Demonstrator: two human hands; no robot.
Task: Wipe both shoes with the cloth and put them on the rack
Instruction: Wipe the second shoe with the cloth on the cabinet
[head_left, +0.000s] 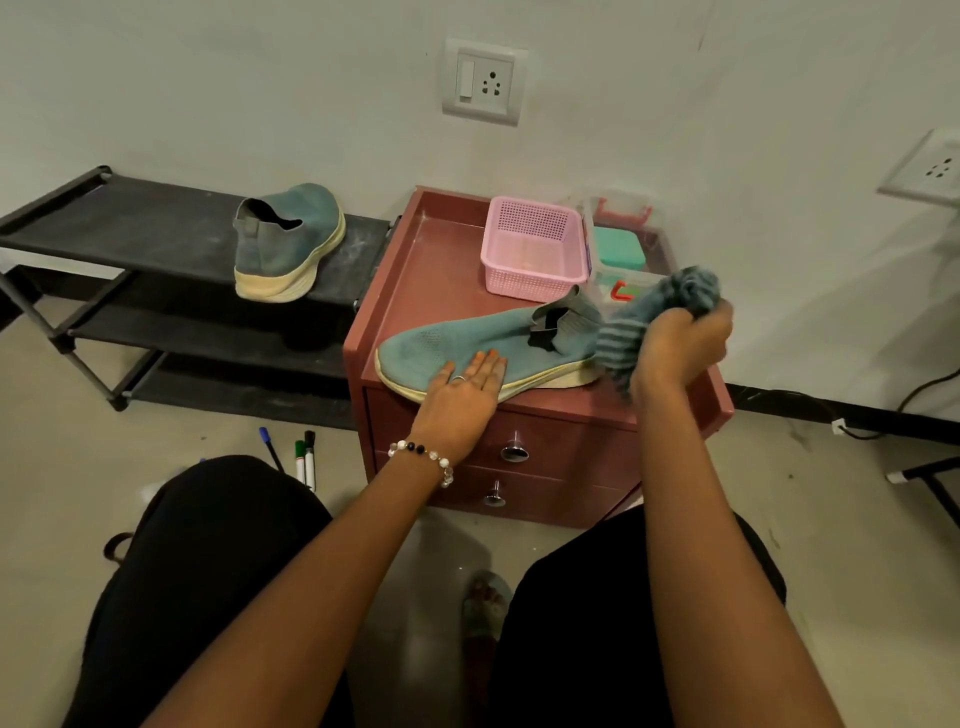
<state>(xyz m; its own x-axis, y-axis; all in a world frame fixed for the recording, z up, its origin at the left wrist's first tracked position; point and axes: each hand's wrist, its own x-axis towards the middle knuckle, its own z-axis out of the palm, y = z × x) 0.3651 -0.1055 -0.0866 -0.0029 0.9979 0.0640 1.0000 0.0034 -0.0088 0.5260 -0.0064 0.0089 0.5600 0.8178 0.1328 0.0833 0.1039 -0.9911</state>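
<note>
A teal knit slip-on shoe (483, 345) lies along the front edge of a maroon two-drawer cabinet (441, 260). The left hand (462, 395) presses flat on it, fingers straight. The right hand (680, 345) grips a bunched grey-blue ribbed cloth (654, 317), which hides the heel. The second teal shoe (288, 241) stands on the black rack (156, 223), whose left end is cut off.

One teal shoe (289, 244) on rack (156, 228); other (483, 343) on drawers.

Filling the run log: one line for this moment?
left hand: flat on shoe | right hand: grips cloth | other shoe: on rack
</note>
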